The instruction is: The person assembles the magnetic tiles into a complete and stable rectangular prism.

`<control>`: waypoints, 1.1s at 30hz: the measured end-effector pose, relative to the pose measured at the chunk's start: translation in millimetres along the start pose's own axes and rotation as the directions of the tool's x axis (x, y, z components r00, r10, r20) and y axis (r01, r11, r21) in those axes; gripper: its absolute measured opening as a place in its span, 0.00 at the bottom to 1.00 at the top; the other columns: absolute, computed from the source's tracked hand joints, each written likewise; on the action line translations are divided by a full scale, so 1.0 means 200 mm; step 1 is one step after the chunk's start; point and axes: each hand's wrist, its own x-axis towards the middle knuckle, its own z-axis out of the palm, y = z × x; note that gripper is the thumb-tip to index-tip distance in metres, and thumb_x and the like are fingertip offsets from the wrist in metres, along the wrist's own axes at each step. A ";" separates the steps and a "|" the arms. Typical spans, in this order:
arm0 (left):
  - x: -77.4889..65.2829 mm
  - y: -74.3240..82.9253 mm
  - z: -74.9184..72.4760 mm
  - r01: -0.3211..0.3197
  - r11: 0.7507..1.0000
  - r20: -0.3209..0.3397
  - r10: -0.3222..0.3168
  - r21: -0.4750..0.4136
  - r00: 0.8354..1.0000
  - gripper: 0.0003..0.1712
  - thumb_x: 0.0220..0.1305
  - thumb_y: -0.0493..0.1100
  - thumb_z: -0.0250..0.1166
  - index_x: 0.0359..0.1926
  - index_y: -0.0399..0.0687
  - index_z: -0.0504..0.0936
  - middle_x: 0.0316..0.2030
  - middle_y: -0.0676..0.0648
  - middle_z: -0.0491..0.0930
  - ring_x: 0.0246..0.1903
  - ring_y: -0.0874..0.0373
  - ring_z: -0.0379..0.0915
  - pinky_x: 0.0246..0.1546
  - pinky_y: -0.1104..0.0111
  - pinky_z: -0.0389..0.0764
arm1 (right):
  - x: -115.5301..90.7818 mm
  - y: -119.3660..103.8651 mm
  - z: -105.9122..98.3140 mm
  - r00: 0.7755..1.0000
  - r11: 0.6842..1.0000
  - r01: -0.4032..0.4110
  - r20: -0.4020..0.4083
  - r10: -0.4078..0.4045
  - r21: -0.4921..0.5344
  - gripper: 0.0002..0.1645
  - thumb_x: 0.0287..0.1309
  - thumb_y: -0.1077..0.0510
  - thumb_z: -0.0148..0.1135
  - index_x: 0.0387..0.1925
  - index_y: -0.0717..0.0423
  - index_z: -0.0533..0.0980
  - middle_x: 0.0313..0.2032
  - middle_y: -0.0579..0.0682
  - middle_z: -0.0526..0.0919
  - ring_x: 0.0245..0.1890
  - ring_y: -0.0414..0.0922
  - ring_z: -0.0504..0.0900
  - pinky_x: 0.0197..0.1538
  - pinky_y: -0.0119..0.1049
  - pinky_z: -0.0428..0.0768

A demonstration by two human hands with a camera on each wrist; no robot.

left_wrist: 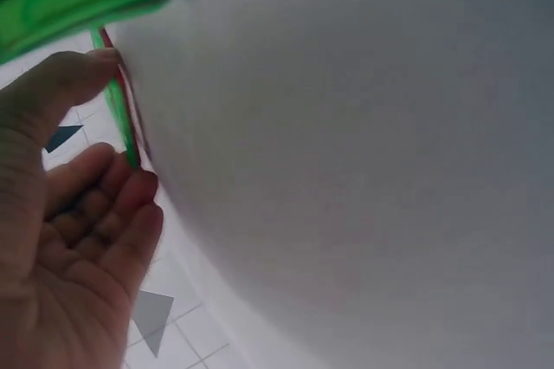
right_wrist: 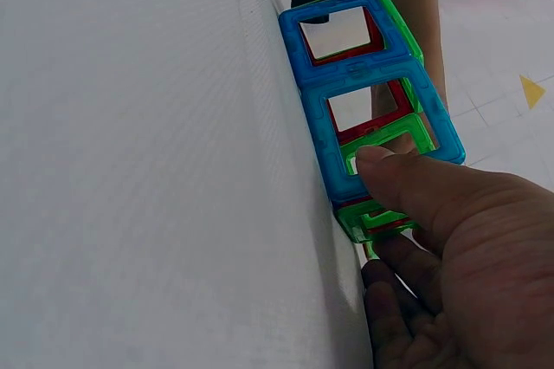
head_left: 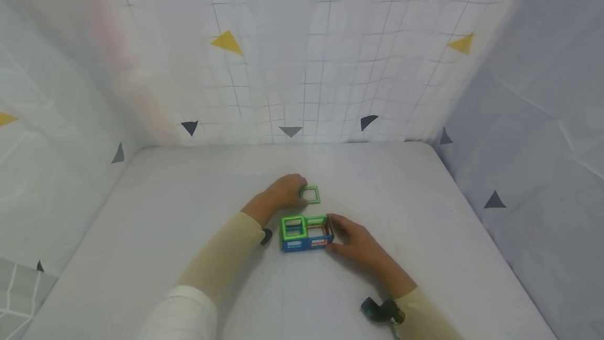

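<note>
Two cube-like frames of magnetic tiles, joined side by side, form a built block [head_left: 294, 246] on the table. Blue tiles [right_wrist: 316, 139] make its front; green and red ones show behind. One green tile covers the left half's top, while the right half's top is open. My right hand [head_left: 356, 240] grips the right end, thumb on the front. Beyond the block, my left hand [head_left: 285, 191] pinches a flat green square tile [head_left: 318, 194] by its edges. In the left wrist view, a red edge lies against that green tile [left_wrist: 121, 113]; whether it is a second tile I cannot tell.
The white tabletop [head_left: 377, 182] surrounds the block. A gridded cloth wall [head_left: 302, 67] with dark and yellow triangles rises at the back, and grey-white side walls [head_left: 533, 119] flank the table. Both wrists wear dark camera mounts [head_left: 377, 310].
</note>
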 end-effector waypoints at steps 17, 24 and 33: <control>-0.13 0.02 -0.10 0.009 0.998 -0.064 -0.014 -0.069 0.998 0.35 0.56 0.54 0.74 0.62 0.46 0.77 0.56 0.48 0.80 0.58 0.52 0.74 0.64 0.59 0.74 | 0.01 -0.01 0.01 1.000 0.999 -0.031 0.003 0.031 0.020 0.48 0.51 0.47 0.76 0.72 0.40 0.64 0.72 0.43 0.67 0.73 0.48 0.64 0.73 0.50 0.63; -0.20 0.06 -0.17 -0.011 0.999 -0.069 0.008 -0.048 0.998 0.35 0.56 0.53 0.74 0.62 0.45 0.76 0.56 0.47 0.79 0.59 0.51 0.74 0.64 0.58 0.74 | 0.01 0.00 0.01 1.000 0.999 -0.027 0.003 0.027 0.028 0.47 0.52 0.47 0.75 0.72 0.39 0.64 0.72 0.43 0.67 0.73 0.48 0.63 0.73 0.50 0.63; -0.33 0.14 -0.22 -0.038 0.999 -0.055 0.036 -0.035 0.998 0.35 0.56 0.53 0.74 0.62 0.47 0.76 0.56 0.50 0.80 0.56 0.54 0.74 0.63 0.59 0.76 | 0.01 0.00 0.01 1.000 0.999 -0.029 0.008 0.029 0.027 0.48 0.52 0.46 0.75 0.72 0.38 0.64 0.72 0.42 0.66 0.73 0.48 0.63 0.73 0.51 0.64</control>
